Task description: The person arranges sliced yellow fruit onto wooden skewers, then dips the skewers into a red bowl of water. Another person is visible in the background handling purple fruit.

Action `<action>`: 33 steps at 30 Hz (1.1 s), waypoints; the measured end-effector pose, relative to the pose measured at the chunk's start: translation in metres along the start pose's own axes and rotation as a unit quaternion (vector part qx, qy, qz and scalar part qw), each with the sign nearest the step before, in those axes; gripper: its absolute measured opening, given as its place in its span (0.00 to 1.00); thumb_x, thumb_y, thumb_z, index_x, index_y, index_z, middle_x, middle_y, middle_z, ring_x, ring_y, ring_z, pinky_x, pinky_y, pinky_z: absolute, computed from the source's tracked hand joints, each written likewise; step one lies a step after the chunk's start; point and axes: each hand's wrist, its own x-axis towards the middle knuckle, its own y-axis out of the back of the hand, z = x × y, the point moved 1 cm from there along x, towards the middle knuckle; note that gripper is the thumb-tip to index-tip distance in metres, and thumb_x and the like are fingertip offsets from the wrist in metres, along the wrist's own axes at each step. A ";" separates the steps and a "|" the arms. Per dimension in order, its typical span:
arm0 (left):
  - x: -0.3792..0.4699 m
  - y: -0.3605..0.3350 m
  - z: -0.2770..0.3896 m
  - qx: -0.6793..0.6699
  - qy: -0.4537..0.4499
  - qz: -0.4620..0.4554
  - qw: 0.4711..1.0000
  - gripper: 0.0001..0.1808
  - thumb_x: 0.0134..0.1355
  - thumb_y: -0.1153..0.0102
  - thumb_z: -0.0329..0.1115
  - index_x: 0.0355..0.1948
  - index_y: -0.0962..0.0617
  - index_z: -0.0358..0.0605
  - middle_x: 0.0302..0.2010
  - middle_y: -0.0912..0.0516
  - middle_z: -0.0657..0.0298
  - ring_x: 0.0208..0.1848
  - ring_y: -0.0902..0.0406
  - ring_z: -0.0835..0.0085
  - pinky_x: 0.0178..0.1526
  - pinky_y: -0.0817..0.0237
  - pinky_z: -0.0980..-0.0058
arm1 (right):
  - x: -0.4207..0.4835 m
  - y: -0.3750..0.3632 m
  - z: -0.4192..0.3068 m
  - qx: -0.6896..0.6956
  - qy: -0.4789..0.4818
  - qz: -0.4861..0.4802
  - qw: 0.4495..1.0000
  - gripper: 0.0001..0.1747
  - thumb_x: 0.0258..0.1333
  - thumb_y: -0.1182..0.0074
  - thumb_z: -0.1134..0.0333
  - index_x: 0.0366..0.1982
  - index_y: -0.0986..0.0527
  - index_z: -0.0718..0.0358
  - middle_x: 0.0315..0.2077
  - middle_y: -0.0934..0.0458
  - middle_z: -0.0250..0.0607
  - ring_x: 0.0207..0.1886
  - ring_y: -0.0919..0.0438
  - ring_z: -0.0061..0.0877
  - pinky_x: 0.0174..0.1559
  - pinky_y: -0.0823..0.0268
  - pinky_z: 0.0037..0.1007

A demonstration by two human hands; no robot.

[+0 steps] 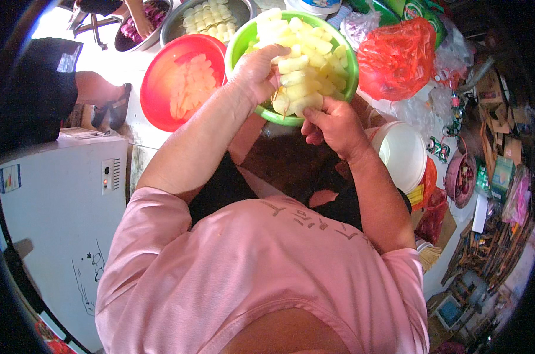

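Note:
A green plastic basin (353, 73) holds a heap of pale yellow-green slices, most likely potato or a similar vegetable. Over its near edge, a skewered row of these slices (296, 82) is held up between both hands. My left hand (260, 71) grips the row's upper left part, with thin stick ends showing near it. At the lower right end, my right hand (331, 124) pinches a slice between thumb and fingers. Left of the green basin stands a red basin (154, 84) with similar slices lying in liquid. Behind, a metal basin (174, 26) holds more slices in rows.
A white bucket (404, 155) stands close to my right forearm, below a red plastic bag (398, 59). A white appliance (59, 186) is at the left. Another person's hand (141, 26) reaches into a basin of purple pieces (119, 37) at the upper left.

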 end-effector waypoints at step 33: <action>0.022 0.016 0.016 0.053 -0.013 -0.006 0.999 0.17 0.62 0.43 0.32 0.50 0.26 0.35 0.41 0.17 0.53 0.38 0.15 0.66 0.34 0.19 0.75 | -0.005 0.001 -0.006 -0.014 -0.027 -0.012 0.999 0.10 0.62 0.48 0.64 0.38 0.23 0.64 0.22 0.23 0.33 0.20 0.25 0.17 0.24 0.31 0.19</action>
